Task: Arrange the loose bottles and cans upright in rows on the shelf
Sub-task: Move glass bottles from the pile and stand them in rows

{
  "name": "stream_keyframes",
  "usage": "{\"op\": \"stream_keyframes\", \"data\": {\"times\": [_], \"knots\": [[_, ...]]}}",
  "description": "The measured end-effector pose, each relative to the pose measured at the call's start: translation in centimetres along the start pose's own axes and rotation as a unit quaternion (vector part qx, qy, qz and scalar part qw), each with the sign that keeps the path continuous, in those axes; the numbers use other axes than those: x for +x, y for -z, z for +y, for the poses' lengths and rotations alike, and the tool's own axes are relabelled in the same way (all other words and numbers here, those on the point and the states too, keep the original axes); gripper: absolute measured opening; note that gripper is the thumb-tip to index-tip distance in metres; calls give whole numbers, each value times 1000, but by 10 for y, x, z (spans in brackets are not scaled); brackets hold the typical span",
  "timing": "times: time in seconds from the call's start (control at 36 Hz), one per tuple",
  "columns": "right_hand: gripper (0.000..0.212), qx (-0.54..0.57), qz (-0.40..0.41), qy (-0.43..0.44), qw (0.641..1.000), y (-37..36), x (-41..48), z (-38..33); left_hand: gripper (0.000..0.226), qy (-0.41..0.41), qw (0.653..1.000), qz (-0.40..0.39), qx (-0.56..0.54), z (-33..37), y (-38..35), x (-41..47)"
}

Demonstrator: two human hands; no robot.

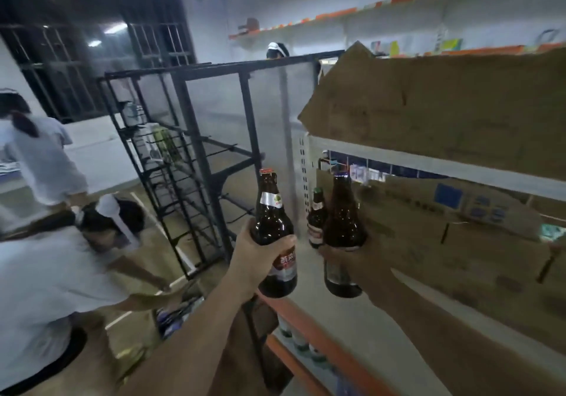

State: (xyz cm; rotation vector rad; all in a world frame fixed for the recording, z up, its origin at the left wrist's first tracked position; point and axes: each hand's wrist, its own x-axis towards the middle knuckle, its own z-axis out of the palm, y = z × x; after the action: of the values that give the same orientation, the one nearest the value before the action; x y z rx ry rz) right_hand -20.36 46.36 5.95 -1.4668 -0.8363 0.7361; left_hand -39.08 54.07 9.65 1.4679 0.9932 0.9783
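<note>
My left hand (254,254) grips a brown beer bottle (274,221) with a red cap and a red label, held upright over the shelf's front left corner. My right hand (352,261) grips a second brown bottle (343,212) with a dark cap, upright above the grey shelf (367,319). A third, smaller brown bottle (317,218) with a green cap stands upright on the shelf at its left end, just behind and between the two held ones. The shelf has an orange front edge (306,322).
Flattened brown cardboard (444,114) lies on the shelf above, more cardboard (459,242) leans at the back of this shelf. A black wire rack (190,157) stands to the left. A person in white (55,273) bends over at lower left, another stands behind. Bottles (300,343) show on the shelf below.
</note>
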Motion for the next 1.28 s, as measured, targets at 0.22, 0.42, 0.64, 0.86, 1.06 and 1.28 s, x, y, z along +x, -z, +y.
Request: {"op": "stream_keyframes", "data": {"times": [0.22, 0.42, 0.64, 0.86, 1.06, 1.28], "knots": [[90, -22, -30, -27, 999, -28, 77, 28, 61, 12, 999, 8, 50, -25, -2, 82], [79, -23, -15, -69, 997, -34, 108, 54, 73, 35, 997, -34, 56, -54, -7, 129], [83, -27, 68, -114, 991, -51, 120, 82, 61, 52, 984, -166, 40, -91, -16, 185], [80, -17, 236, -134, 962, -80, 115, 112, 84, 51, 944, -318, 74, -138, -22, 243], [73, -8, 315, -139, 939, -102, 105, 125, 62, 19, 891, -445, 86, -175, -27, 277], [75, -15, 331, -141, 933, -116, 125, 140, 85, 69, 889, -452, 20, -191, -28, 294]]}}
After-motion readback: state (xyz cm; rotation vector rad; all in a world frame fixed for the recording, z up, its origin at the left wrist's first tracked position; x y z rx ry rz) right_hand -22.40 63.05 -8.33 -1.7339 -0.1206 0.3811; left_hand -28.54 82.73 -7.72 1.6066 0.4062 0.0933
